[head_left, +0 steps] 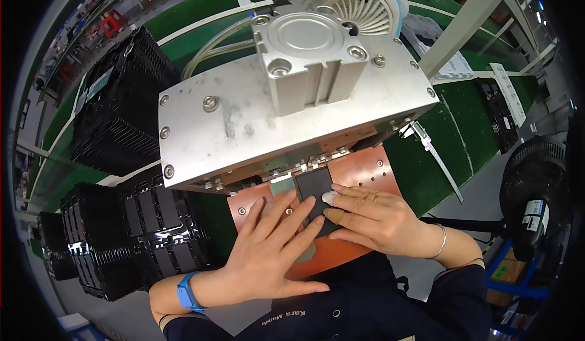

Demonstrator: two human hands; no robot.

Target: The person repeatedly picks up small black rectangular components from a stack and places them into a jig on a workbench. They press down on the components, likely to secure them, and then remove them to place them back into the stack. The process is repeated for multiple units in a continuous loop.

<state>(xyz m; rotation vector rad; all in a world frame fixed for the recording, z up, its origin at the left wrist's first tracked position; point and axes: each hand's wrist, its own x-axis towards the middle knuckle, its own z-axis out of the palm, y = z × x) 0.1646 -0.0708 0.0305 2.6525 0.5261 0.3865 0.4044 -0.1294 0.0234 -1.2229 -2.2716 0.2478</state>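
A flat dark grey rectangular piece (315,190) lies on an orange base plate (362,170), below the front edge of a metal press. My left hand (268,240) is palm down with its fingers spread, and its fingertips reach the left edge of the piece. From the right, my right hand (375,216) lays outstretched fingers on top of the piece. Two of those fingers wear finger cots, one white and one tan. A small pale green patch (283,186) shows left of the piece. My fingers hide much of the piece's lower part.
The silver press housing (244,121) with a square cylinder (311,54) stands right ahead. Stacks of black trays (119,103) are at the left, with more trays (161,219) nearer. A caliper (436,158) lies on the green mat at the right. Farther right is a black round device (533,182).
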